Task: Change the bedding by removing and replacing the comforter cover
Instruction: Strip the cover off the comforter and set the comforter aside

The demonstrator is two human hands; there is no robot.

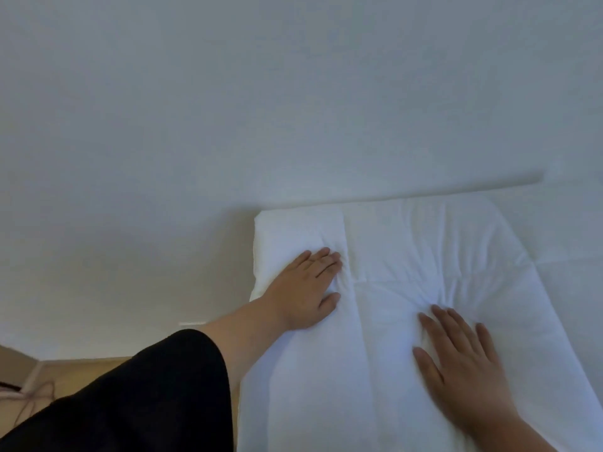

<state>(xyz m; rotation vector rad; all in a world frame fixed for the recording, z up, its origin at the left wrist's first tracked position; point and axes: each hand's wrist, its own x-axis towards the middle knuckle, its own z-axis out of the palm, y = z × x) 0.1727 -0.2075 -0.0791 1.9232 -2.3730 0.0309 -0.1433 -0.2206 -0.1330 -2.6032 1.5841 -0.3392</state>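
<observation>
1. Comforter (424, 256): white and quilted, it lies flat on the bed with its far corner against the wall (293, 93). Whether a cover is on it cannot be told; stitched seams show on its surface.
2. Left hand (306, 285): palm down near the far left corner, fingers straight and close together, holding nothing. It presses the padding, probably to pin the corner in place while the cloth is smoothed.
3. Right hand (463, 363): palm down nearer the person, fingers straight and spread, gripping nothing. Creases fan out from its fingertips, which suggests it pushes the filling flat toward the far edge.
4. Sleeve (146, 393): black, it covers the left upper arm, which reaches across the bed's left edge.
5. Floor (81, 370): wooden, visible at lower left beside the bed; a thin cord (36, 394) lies on it.
6. Stage (judged): flattening and squaring, either before covering or after.
</observation>
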